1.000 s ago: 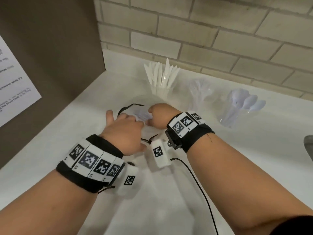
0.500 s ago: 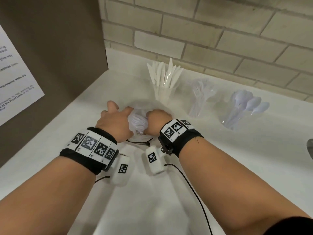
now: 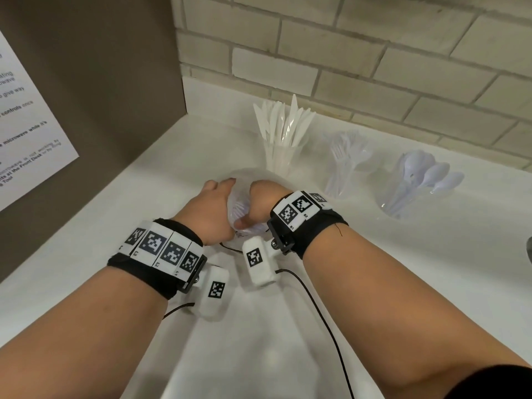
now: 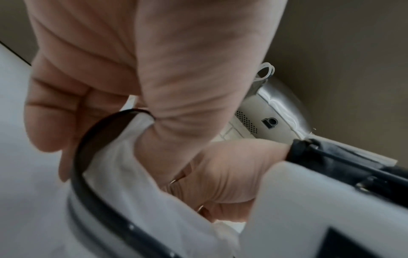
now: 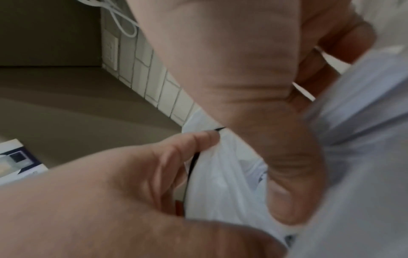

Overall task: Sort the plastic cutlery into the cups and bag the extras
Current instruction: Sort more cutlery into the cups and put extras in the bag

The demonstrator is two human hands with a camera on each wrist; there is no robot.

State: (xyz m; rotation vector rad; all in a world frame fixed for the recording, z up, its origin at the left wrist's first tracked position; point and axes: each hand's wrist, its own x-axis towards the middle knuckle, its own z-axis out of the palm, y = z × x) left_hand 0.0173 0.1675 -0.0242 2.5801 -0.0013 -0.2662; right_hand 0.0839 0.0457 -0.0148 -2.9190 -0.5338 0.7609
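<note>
A clear plastic bag with a black rim sits bunched on the white counter, and pale cutlery shows faintly through it. My left hand grips its left side with curled fingers, and the black rim passes under them. My right hand grips the right side, its thumb pressed into the film. Behind the hands stand three clear cups: one with knives, one with forks, one with spoons.
A brown panel with a printed notice walls off the left side. A pale brick wall runs behind the cups. Black cables from the wrist cameras trail over the near counter. A metal edge shows at the far right.
Both hands have moved forward and closer together. The bag, which lay spread with its black rim open, is now gathered and squeezed between them.
</note>
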